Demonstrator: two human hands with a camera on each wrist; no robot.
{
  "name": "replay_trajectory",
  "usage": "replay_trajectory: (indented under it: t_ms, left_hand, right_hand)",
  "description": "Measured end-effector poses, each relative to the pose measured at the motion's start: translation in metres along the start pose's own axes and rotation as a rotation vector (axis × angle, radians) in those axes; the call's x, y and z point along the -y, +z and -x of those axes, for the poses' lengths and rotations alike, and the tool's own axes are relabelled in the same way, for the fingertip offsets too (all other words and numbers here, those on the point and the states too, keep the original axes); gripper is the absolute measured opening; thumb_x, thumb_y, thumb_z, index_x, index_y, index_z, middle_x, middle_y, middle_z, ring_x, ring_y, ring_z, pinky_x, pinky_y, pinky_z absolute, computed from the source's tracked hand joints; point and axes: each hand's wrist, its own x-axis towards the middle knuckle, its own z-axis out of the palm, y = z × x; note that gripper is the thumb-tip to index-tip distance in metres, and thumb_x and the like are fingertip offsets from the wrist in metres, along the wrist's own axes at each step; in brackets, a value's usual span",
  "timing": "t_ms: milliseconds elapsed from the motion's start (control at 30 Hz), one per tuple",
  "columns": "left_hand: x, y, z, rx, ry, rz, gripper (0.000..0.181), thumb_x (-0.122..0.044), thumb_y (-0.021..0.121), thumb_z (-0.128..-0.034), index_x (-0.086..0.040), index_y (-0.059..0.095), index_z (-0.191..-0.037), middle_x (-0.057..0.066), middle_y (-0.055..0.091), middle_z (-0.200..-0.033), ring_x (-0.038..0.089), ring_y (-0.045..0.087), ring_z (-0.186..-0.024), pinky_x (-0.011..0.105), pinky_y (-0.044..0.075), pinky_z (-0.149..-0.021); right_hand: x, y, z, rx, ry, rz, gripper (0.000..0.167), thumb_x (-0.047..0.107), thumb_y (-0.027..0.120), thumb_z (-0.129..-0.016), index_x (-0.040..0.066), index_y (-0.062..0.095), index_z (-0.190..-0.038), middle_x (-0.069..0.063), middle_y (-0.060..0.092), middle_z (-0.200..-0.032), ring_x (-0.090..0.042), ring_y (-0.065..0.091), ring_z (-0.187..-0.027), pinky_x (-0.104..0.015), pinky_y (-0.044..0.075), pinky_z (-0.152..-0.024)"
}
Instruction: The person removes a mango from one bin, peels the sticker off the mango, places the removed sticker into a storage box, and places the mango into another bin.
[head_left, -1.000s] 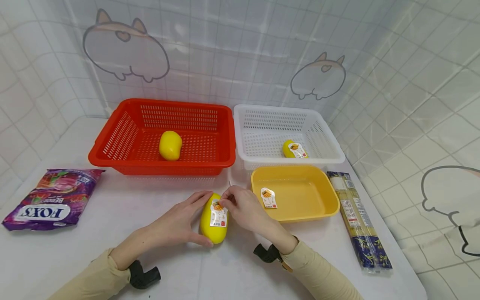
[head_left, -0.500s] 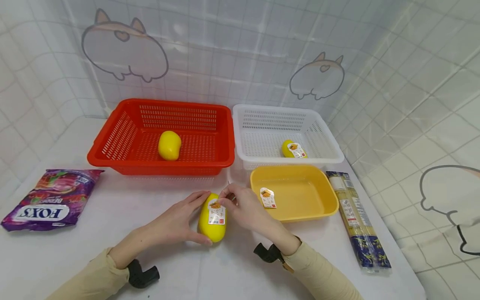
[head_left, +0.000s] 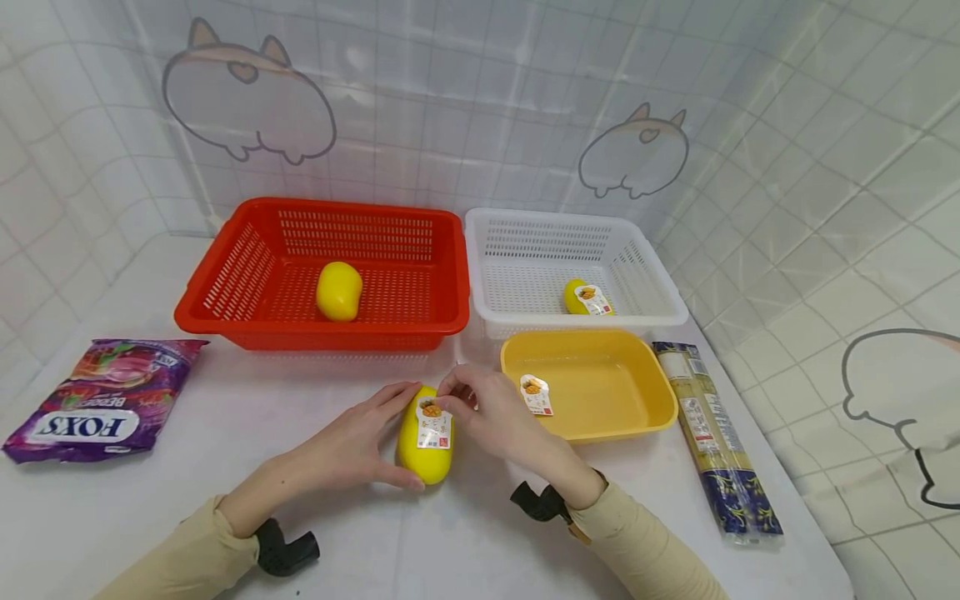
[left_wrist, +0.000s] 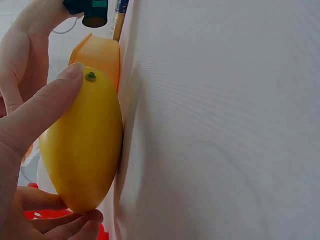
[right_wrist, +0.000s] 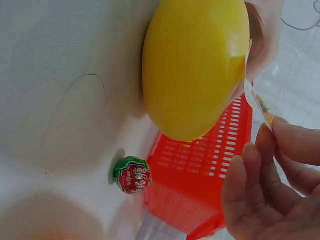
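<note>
A yellow mango (head_left: 425, 467) lies on the white table, held by my left hand (head_left: 345, 446). In the left wrist view the thumb (left_wrist: 50, 105) presses near its green stem end and the fingers hold the other end. My right hand (head_left: 495, 417) pinches the upper edge of a white label sticker (head_left: 433, 429) on the mango's top. From the right wrist view, the sticker (right_wrist: 256, 102) stands away from the mango's skin at the pinched end, between thumb and forefinger. Whether its lower end is pressed flat is hard to tell.
Behind are a red basket (head_left: 352, 335) with a mango (head_left: 339, 292) and a white basket (head_left: 585, 322) with a labelled mango (head_left: 576, 298). A yellow tub (head_left: 607, 400) bears a sticker (head_left: 536, 395). Around them lie a FOX'S bag (head_left: 105, 400), noodle pack (head_left: 716, 442) and wrapped lollipop (right_wrist: 132, 175).
Both hands stay around the mango with barely any movement. The sticker's lower part has shifted slightly to the left, and the right hand's pinch holds on.
</note>
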Motion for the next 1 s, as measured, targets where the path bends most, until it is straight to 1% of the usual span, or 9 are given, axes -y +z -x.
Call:
replay_trajectory:
  t_ms: [267,533,767,1000]
  left_hand:
    - [0.001,0.000,0.000,-0.006,0.015,-0.014,0.123,-0.067,0.084,-0.0640,-0.005,0.030,-0.156,0.014,0.032,-0.160,0.036,0.041,-0.140,0.059,0.042,-0.109]
    - [0.001,-0.001,0.000,-0.005,0.015,-0.019,0.123,-0.069,0.082,-0.0639,-0.006,0.031,-0.156,0.013,0.032,-0.160,0.036,0.041,-0.141,0.059,0.042,-0.109]
    - [0.002,0.000,0.000,-0.010,0.034,-0.025,0.123,-0.068,0.083,-0.0640,-0.005,0.031,-0.156,0.014,0.033,-0.160,0.035,0.042,-0.140,0.058,0.042,-0.109]
    - [0.002,0.000,0.000,-0.011,0.038,-0.019,0.122,-0.067,0.083,-0.0641,-0.005,0.031,-0.156,0.012,0.034,-0.159,0.034,0.042,-0.139,0.057,0.042,-0.109]
  right_hand:
    - [0.005,-0.002,0.001,-0.028,-0.039,0.002,0.006,0.011,0.077,-0.088,0.011,0.073,-0.092,0.005,0.067,-0.085,-0.009,0.057,-0.074,-0.020,0.053,-0.067]
    - [0.009,-0.004,0.002,-0.005,-0.057,-0.017,0.008,0.009,0.077,-0.087,0.010,0.073,-0.095,0.003,0.069,-0.087,-0.009,0.058,-0.077,-0.019,0.055,-0.072]
    - [0.011,-0.006,0.004,0.005,-0.072,-0.017,0.007,0.009,0.077,-0.087,0.010,0.073,-0.094,0.004,0.068,-0.086,-0.008,0.058,-0.078,-0.018,0.055,-0.073]
    - [0.013,-0.005,0.005,-0.001,-0.104,0.000,0.006,0.008,0.077,-0.087,0.010,0.073,-0.091,0.004,0.067,-0.084,-0.007,0.058,-0.078,-0.018,0.054,-0.074]
